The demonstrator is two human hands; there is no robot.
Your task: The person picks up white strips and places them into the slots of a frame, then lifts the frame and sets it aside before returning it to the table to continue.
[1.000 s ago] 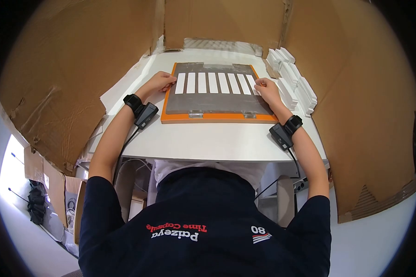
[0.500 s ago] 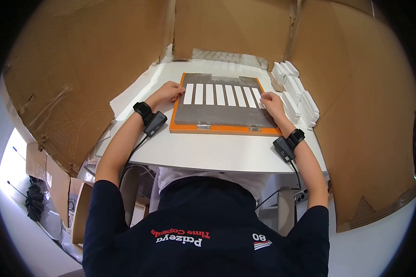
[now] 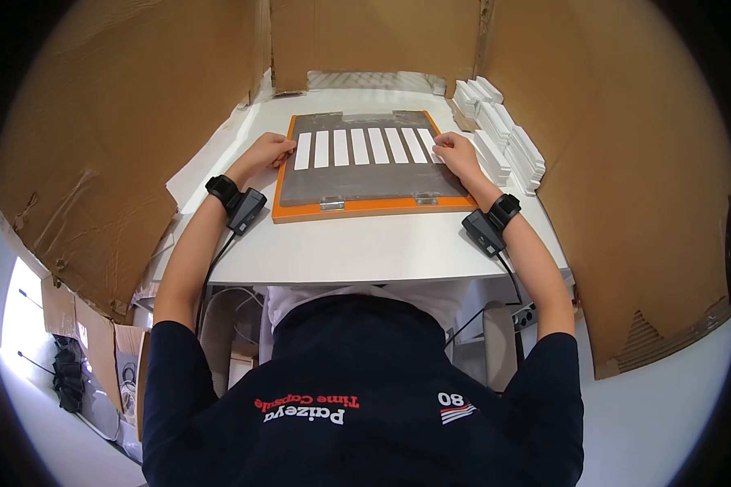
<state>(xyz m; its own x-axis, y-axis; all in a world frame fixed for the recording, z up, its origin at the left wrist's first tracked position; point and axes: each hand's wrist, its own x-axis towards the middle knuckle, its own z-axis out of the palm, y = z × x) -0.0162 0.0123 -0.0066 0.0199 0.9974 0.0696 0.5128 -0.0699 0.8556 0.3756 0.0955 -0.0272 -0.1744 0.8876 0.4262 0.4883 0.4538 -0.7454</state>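
An orange-edged board (image 3: 333, 213) with a grey top lies on the white table, bearing a row of several white strips (image 3: 339, 148). At the board's left edge, beside the leftmost strip, is my left hand (image 3: 272, 152), its fingers curled together; what they pinch, if anything, is hidden. My right hand (image 3: 458, 154) is over the right end of the row, fingers closed at the rightmost strip, whose upper part they partly cover. Clear clips (image 3: 331, 203) sit on the board's near edge.
Stacks of white strips (image 3: 525, 158) stand on the table's right side. Tall cardboard panels (image 3: 374, 36) enclose the back, left and right of the white table (image 3: 349, 252). A black device with a cable (image 3: 486, 231) is strapped to each wrist.
The view has shifted, so the board and both hands appear higher and further left. Both hands keep nearly the same places at the ends of the row.
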